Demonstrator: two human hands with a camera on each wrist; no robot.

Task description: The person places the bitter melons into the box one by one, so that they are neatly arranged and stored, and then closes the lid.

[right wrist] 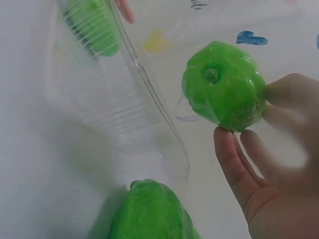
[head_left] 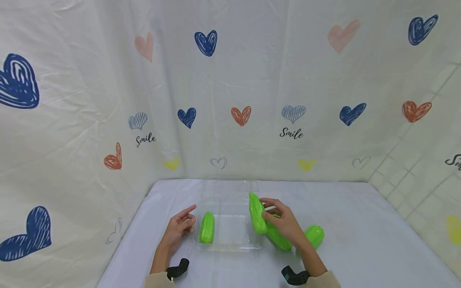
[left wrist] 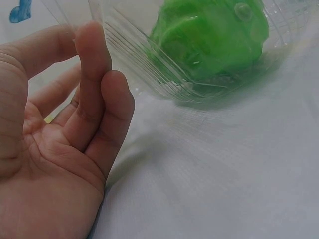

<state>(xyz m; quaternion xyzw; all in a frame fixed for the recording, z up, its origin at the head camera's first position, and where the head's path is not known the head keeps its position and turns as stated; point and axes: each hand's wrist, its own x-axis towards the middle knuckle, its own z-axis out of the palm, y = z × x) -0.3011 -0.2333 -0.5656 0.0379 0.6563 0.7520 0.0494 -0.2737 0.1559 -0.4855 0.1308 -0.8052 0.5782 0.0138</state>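
A clear plastic container (head_left: 234, 247) lies opened out on the table, its lid (head_left: 230, 190) folded back behind. My left hand (head_left: 180, 227) pinches the container's left rim between thumb and fingers. Inside, along the left wall, rests one green bitter melon (head_left: 207, 228), seen end-on through the plastic in the left wrist view. My right hand (head_left: 282, 220) holds a second bitter melon (head_left: 256, 214), glossy and ribbed, by its side above the container's right edge. Its stem nub faces the right wrist camera. The thumb and fingertips grip it, with the palm apart from it.
Outside the container on the right, another bitter melon (head_left: 280, 239) lies partly under my right hand. One more bitter melon (head_left: 314, 236) sits beyond my right wrist, partly covered by the forearm. A white cloth covers the table (head_left: 353, 232); a heart-printed curtain (head_left: 230, 80) hangs behind.
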